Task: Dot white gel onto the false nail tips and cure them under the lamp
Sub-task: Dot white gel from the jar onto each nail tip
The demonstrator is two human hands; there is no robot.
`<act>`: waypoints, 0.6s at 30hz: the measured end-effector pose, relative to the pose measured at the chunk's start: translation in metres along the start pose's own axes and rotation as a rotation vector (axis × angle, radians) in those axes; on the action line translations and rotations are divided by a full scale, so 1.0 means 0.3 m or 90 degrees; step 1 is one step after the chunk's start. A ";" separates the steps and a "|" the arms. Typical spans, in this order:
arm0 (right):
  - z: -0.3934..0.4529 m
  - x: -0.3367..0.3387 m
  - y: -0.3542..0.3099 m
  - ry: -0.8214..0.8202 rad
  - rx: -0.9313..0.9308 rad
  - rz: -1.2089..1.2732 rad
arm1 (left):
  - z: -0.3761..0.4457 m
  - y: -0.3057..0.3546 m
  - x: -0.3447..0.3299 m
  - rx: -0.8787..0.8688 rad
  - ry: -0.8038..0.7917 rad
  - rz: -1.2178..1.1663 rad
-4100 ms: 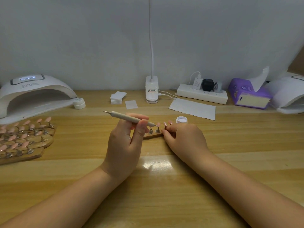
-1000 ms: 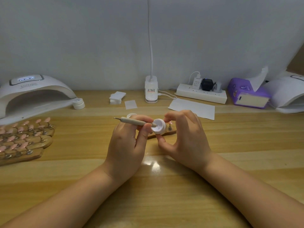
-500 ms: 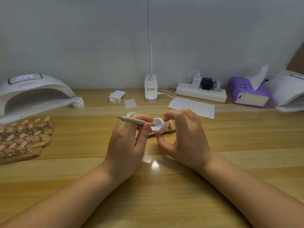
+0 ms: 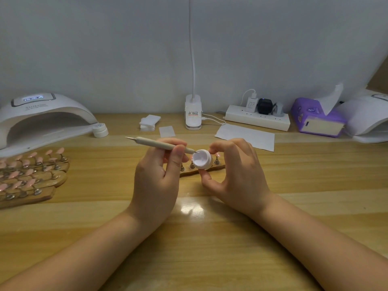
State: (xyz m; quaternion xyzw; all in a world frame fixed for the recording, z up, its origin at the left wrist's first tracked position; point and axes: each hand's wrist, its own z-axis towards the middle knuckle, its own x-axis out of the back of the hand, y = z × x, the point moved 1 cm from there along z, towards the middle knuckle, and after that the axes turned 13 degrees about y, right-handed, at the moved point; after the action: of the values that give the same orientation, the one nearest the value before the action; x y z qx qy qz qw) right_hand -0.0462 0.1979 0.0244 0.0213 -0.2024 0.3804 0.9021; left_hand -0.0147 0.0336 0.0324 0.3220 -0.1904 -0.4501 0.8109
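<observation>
My left hand (image 4: 156, 181) grips a beige dotting pen (image 4: 155, 143) like a pencil, its metal tip at the rim of a small white gel pot (image 4: 202, 159). My right hand (image 4: 237, 175) pinches that pot between thumb and fingers, tilted so its opening faces me. Just behind the pot lies a wooden strip (image 4: 201, 170) with pink false nail tips on metal stands, partly hidden by both hands. A white curing lamp (image 4: 42, 118) stands at the back left with its display lit.
More wooden strips of pink nail tips (image 4: 29, 175) lie at the left. A second white pot (image 4: 100, 130) stands by the lamp. Along the back are wipe pads (image 4: 149, 122), a desk lamp base (image 4: 193, 115), paper (image 4: 245, 137), a power strip (image 4: 257, 120), a purple tissue pack (image 4: 317, 118) and another lamp (image 4: 369, 118).
Since four seconds ago my right hand left the nail strip and lifted the gel pot. Over the last second the pen tip has stayed at the pot, shifting up to its rim.
</observation>
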 end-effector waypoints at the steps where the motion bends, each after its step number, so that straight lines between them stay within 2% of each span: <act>1: 0.000 0.000 0.001 0.001 0.000 0.000 | 0.004 0.002 0.001 0.040 0.014 -0.019; 8: 0.001 0.000 0.004 0.008 -0.004 0.003 | 0.024 -0.002 0.004 0.219 0.047 -0.078; 18: 0.003 0.002 0.001 0.002 -0.003 0.015 | 0.027 -0.013 0.004 0.287 0.053 -0.097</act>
State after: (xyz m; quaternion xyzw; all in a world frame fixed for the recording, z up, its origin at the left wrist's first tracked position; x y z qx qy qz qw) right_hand -0.0463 0.1982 0.0255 0.0166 -0.2023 0.3905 0.8979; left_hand -0.0213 0.0283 0.0355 0.5265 -0.2272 -0.4423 0.6896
